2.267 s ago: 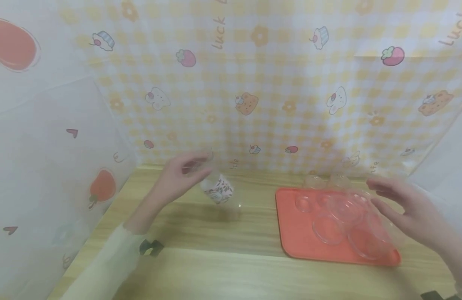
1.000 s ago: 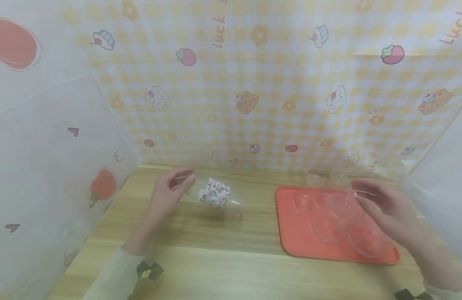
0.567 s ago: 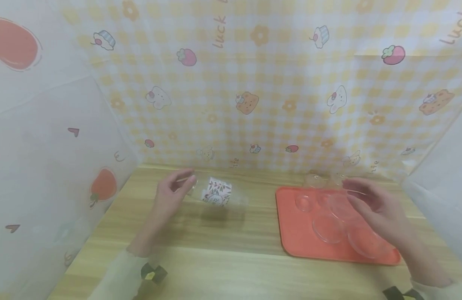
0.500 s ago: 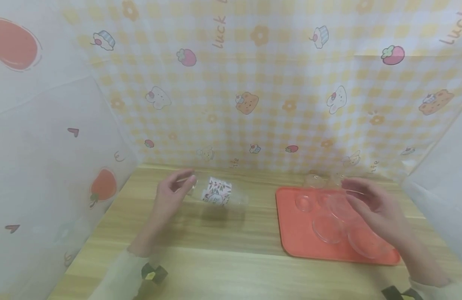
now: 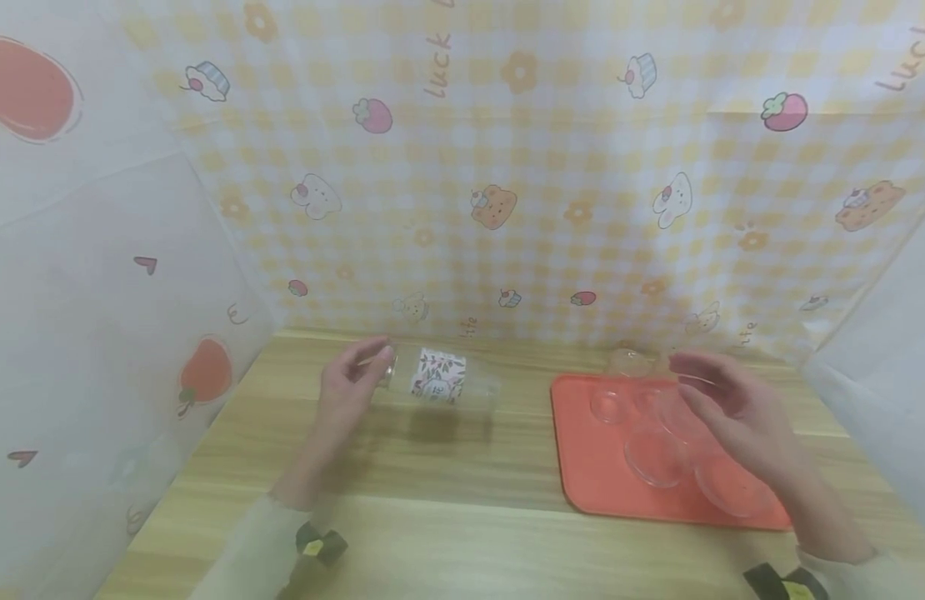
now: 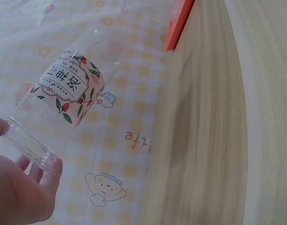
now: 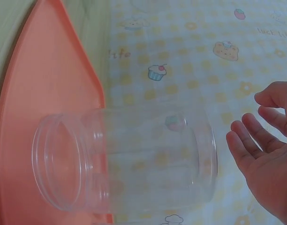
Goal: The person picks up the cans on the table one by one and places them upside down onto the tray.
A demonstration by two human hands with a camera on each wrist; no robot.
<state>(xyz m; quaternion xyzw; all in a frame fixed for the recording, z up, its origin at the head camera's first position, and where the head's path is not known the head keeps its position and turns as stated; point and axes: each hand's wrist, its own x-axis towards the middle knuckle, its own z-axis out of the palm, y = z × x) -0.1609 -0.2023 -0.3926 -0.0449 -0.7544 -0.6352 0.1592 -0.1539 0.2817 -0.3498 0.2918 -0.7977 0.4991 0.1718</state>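
Note:
In the head view my left hand [image 5: 347, 385] grips a clear plastic jar [image 5: 440, 379] by its neck end and holds it sideways above the table. The left wrist view shows the jar's threaded neck [image 6: 31, 147] between thumb and fingers, and a floral label [image 6: 68, 84] with Chinese characters. My right hand [image 5: 736, 408] hovers over the right part of the red tray [image 5: 593, 483], fingers loosely bent and holding nothing. Several clear round containers stand on that tray. In the right wrist view a clear jar [image 7: 153, 159] stands near the open fingers, apart from them.
Behind the tray a clear rounded object [image 5: 629, 362] shows. The wooden table [image 5: 447, 542] meets a yellow checked cloth backdrop [image 5: 537, 250]. A pale sheet [image 5: 132, 350] hangs on the left side.
My left hand has come down and left with the jar, which has turned more level. My right hand has moved left, from the tray's right edge to over the containers.

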